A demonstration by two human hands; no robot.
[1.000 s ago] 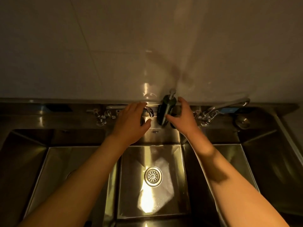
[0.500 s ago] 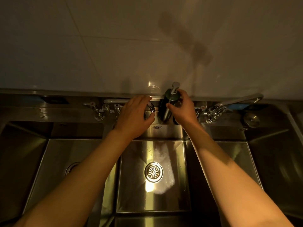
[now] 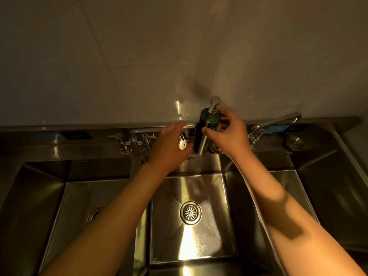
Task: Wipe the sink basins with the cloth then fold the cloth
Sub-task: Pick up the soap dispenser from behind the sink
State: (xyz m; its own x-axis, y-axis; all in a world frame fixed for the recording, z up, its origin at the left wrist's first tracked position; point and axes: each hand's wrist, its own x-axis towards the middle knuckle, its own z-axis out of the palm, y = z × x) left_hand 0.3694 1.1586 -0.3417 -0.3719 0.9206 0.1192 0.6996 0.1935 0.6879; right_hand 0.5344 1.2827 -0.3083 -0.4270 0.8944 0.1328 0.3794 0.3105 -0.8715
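A dark green soap dispenser [image 3: 206, 126] with a silver pump stands tilted at the back ledge of the steel sink, behind the middle basin [image 3: 169, 240]. My right hand [image 3: 231, 136] grips its upper body, thumb on the front and fingers curled behind. My left hand [image 3: 169, 150] hovers palm down just left of the bottle's base, fingers relaxed and holding nothing. It covers part of a small tap. No cloth is in view. The middle basin's floor around the round drain [image 3: 190, 212] looks wet.
A left basin [image 3: 79, 206] and a right basin [image 3: 288, 182] flank the middle one, with a deeper well [image 3: 328, 186] at far right. Tap handles [image 3: 135, 141] sit on the ledge at left. A long swivel faucet [image 3: 278, 120] reaches right. A tiled wall rises behind.
My right hand has gone from beside the dispenser to gripping its upper body. My left hand has stayed by the tap near the bottle's base.
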